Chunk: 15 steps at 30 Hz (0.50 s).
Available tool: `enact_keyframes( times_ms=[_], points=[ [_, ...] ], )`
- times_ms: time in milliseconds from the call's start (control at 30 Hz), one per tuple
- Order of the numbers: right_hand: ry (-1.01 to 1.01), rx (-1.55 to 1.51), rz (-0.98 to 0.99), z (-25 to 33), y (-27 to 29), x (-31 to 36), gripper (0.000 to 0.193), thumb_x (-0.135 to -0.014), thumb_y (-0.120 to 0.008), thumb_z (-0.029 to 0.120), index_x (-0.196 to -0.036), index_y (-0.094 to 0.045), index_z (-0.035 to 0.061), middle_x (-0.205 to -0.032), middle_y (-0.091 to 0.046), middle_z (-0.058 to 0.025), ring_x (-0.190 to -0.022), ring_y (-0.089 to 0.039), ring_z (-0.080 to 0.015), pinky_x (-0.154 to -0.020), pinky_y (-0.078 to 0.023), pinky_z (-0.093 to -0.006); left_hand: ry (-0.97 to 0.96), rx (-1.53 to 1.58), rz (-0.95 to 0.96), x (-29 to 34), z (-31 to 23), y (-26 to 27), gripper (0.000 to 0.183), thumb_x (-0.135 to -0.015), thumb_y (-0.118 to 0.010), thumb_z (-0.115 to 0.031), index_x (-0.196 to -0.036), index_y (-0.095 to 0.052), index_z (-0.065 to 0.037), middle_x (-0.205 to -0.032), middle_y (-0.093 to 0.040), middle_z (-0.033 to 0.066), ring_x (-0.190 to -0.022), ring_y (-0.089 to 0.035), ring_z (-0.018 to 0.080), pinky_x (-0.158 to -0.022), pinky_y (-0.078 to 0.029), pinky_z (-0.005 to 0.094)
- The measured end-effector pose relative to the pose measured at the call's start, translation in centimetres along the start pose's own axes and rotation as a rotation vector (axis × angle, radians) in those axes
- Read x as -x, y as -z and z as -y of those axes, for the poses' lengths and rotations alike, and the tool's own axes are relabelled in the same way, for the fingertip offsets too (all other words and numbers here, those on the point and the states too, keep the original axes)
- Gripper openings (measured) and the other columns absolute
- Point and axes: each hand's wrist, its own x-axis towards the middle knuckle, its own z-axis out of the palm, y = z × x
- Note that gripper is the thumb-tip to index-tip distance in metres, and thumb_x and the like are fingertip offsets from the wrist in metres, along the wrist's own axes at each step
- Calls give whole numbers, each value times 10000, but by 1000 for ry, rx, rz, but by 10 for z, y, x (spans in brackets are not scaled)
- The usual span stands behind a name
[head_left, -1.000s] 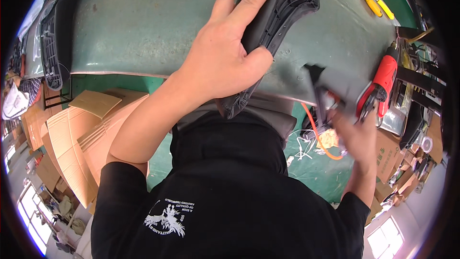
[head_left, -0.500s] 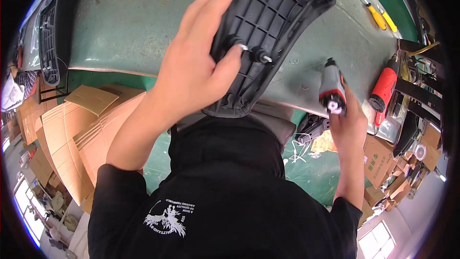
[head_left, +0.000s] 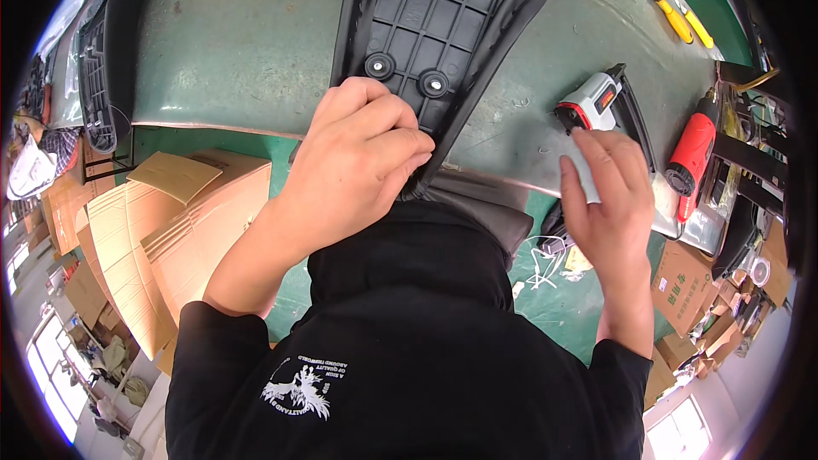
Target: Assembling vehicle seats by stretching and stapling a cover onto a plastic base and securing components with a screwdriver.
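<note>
In front of me a black ribbed plastic panel point(head_left: 426, 8) lies on the green table, its rim edged with smooth black material. Two round black fittings with shiny metal centres, a left one point(head_left: 379, 66) and a right one point(head_left: 434, 83), sit near its close end. My left hand point(head_left: 362, 149) is closed over that end, fingers curled and covering part of it. To the right a grey and red staple gun point(head_left: 601, 102) with a black frame rests on the tabletop. Just on its near side is my right hand point(head_left: 618, 192), thumb and fingers apart, not gripping the gun.
A red power tool point(head_left: 692, 149) and yellow-handled screwdriver point(head_left: 673, 21) lie at the right. Loose staples point(head_left: 521, 103) dot the table. Cardboard point(head_left: 204, 230) stands below its left front edge. Another black ribbed panel point(head_left: 98, 77) is at the far left. A white cable point(head_left: 545, 264) hangs below the table.
My right hand has let go of the staple gun, which now lies on the table. The panel has shifted left and turned more upright; my left hand has moved down to its close end.
</note>
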Motion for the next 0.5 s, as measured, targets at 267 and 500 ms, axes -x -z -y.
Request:
enact_keyframes(
  times_ms=[267,500],
  points=[
    [1,-184,-11,20,-18,8,322,-826,-825,-13,-1137,-744,-22,-1022,-724,-149,-888,-707,-333,-772,-591,-421,21,-18,57,-6,-3,-1,111,-814,-840,-42,-907,-784,-67,-928,-671,29,-1020,-598,281,-916,-496,415],
    [-180,-487,77,42,-40,8,285,-877,-815,47,-1148,-743,-7,-1010,-731,-159,-818,-731,-346,-709,-606,-412,13,-19,87,-13,-8,1,110,-812,-822,-18,-901,-777,-64,-909,-660,31,-989,-588,282,-901,-479,395]
  ],
)
